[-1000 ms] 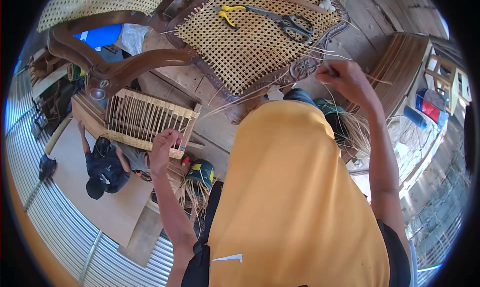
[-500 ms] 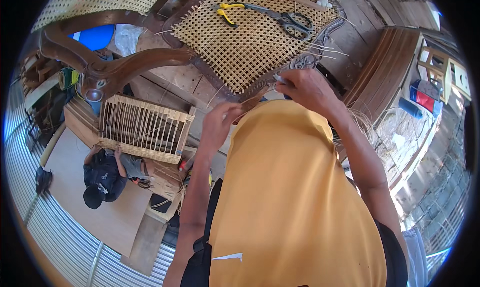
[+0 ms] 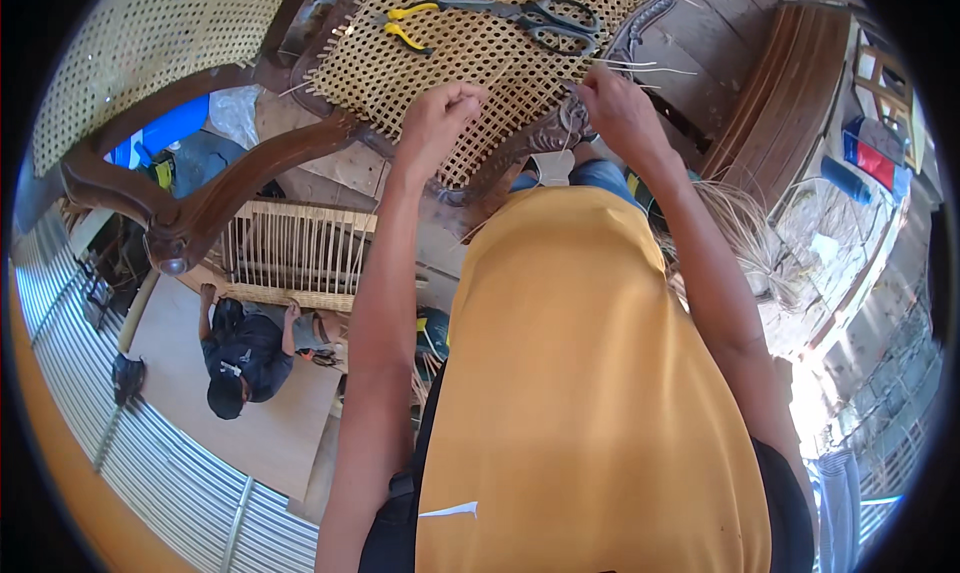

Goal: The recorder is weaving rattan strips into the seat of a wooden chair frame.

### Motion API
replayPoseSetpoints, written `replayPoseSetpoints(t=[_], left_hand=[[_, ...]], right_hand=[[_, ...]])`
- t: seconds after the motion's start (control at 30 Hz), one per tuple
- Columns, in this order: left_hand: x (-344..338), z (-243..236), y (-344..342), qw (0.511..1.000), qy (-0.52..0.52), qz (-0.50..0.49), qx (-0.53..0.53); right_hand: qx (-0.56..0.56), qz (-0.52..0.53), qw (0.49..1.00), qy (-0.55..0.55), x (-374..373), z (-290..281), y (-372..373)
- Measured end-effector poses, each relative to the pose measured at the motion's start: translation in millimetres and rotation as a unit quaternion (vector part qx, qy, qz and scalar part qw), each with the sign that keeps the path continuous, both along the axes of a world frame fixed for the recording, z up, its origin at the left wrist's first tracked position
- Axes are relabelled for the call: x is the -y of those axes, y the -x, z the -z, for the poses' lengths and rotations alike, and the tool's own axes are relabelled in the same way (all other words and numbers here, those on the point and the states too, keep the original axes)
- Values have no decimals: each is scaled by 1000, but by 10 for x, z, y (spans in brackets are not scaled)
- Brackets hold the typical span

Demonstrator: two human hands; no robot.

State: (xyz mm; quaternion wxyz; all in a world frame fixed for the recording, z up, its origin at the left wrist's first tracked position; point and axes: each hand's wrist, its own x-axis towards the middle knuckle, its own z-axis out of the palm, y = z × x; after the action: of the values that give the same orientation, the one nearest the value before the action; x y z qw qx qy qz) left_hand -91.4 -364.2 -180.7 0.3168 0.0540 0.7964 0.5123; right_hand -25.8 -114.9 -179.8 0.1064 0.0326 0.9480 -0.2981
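Left hand [image 3: 438,125] over a woven cane seat [image 3: 525,108], fingers curled; right hand [image 3: 622,113] at its carved edge, fingers bunched — whether either grips a strand cannot be told. Loose strands [image 3: 655,69] jut beside the right fingers; scissors [image 3: 515,11] and yellow-handled pliers [image 3: 412,12] lie beyond both — a curved wooden arm [image 3: 265,160] left, a co-worker [image 3: 250,353] farther off.

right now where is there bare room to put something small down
Bare: cane seat between the yellow-handled tool, the left hand and the carved frame; wooden boards between that frame and the stacked brown wood. Crowded: around the scissors, and near the right hand, where loose strands stick out.
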Motion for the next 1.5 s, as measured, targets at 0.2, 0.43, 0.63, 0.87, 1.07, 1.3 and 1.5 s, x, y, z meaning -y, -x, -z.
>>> replayPoseSetpoints(t=[0.2, 0.43, 0.63, 0.87, 1.07, 1.3, 1.5], left_hand=[[-170, 98, 339, 989, 134, 50, -36], [-284, 163, 312, 959, 226, 87, -145], [-378, 117, 315, 951, 260, 80, -145], [-465, 208, 302, 944, 245, 111, -191], [-499, 245, 245, 911, 254, 146, -291], [-786, 296, 168, 915, 104, 162, -354], [-715, 280, 198, 976, 117, 101, -151]], right_hand=[[52, 32, 998, -18, 287, 271, 221], [18, 2, 1000, -19, 424, 272, 214], [0, -21, 997, -70, 541, 302, 239], [32, 47, 998, -30, 593, 337, 303], [78, 60, 995, -16, 580, 242, 349], [107, 111, 986, -68, 47, -53, 234], [53, 104, 993, -33, 271, 152, 120]])
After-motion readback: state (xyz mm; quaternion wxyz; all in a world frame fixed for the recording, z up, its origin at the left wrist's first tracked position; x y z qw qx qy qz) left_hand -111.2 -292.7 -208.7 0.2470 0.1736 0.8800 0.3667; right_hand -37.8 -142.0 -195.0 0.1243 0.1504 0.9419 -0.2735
